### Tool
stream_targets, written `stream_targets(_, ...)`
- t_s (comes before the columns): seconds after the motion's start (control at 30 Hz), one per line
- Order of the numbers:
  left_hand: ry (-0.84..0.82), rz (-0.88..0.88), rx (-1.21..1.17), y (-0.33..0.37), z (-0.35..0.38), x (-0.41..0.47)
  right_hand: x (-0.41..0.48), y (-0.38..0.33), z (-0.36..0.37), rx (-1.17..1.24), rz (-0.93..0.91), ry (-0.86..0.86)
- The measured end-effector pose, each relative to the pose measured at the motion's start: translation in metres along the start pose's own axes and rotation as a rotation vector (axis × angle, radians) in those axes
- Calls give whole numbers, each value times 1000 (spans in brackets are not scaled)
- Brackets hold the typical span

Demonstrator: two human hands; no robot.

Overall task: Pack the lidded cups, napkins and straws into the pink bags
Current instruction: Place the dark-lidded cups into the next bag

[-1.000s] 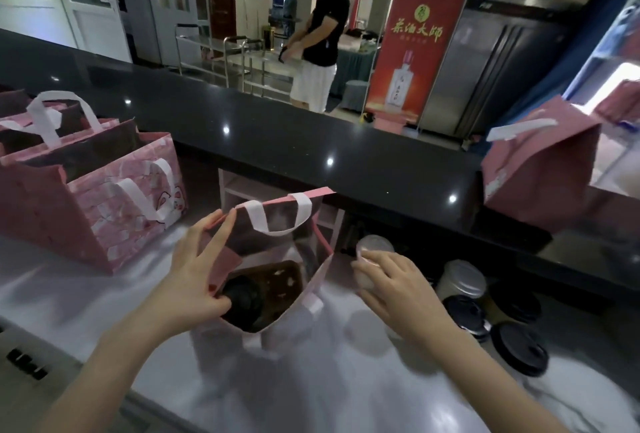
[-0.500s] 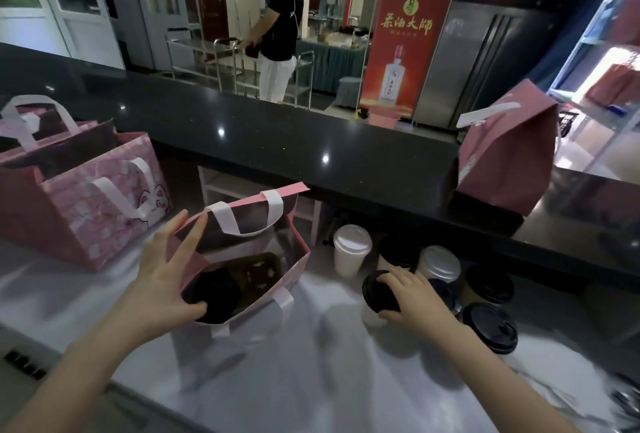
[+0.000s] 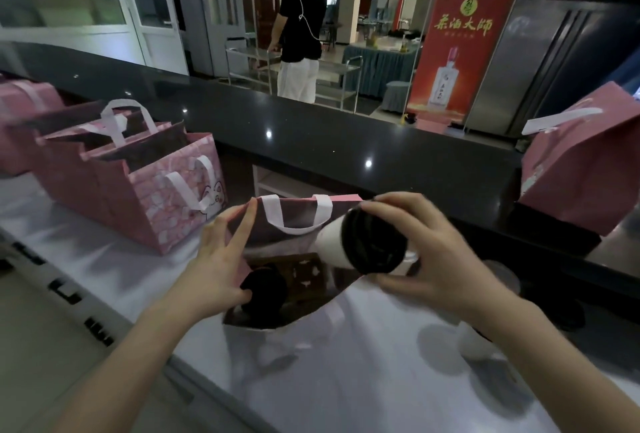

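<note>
A small pink bag (image 3: pixel 301 221) with white handles stands open on the white counter in front of me. My left hand (image 3: pixel 221 259) pinches its left rim and holds the mouth apart. Inside, at the lower left, sits one cup with a black lid (image 3: pixel 265 289). My right hand (image 3: pixel 436 259) grips a white cup with a black lid (image 3: pixel 363 244), tilted on its side, lid towards me, over the right rim of the bag. No napkins or straws can be made out.
Larger pink bags (image 3: pixel 145 187) stand to the left on the counter. Another pink bag (image 3: pixel 581 169) lies on the raised black ledge (image 3: pixel 346 142) at right. More lidded cups (image 3: pixel 478 342) sit under my right forearm. A person stands behind the ledge.
My right hand has lifted a black-lidded cup from the group at right and carried it left, over the open bag. The left hand has kept hold of the bag's rim.
</note>
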State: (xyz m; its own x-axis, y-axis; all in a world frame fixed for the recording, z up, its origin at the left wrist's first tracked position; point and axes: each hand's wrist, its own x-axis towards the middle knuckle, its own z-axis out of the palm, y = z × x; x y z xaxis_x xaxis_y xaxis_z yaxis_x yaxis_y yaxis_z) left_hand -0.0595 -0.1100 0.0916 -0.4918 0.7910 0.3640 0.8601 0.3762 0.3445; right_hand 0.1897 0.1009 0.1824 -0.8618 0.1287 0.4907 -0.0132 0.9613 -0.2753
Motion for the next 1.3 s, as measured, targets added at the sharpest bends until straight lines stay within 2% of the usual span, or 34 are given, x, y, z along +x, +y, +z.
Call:
stream_targets(0.2,-3,4,-47,-2,-2,2,25,-18,66,-128,-55,-188)
stream_targets(0.4,-18,41,-73,1,-5,3,50,-4,116,-238,21,-398)
stream_targets(0.67,-36,16,-82,-8,-8,5,60,7,154,-352,144,-540)
stream_targets(0.77,-44,14,-72,-14,-11,7,55,10,164,-373,169,-553)
stream_targets(1.0,-106,8,-44,-21,-19,10,58,12,176,-350,216,-454)
stream_targets(1.3,-207,-23,-37,-30,-26,36,92,12,185,-346,324,-484)
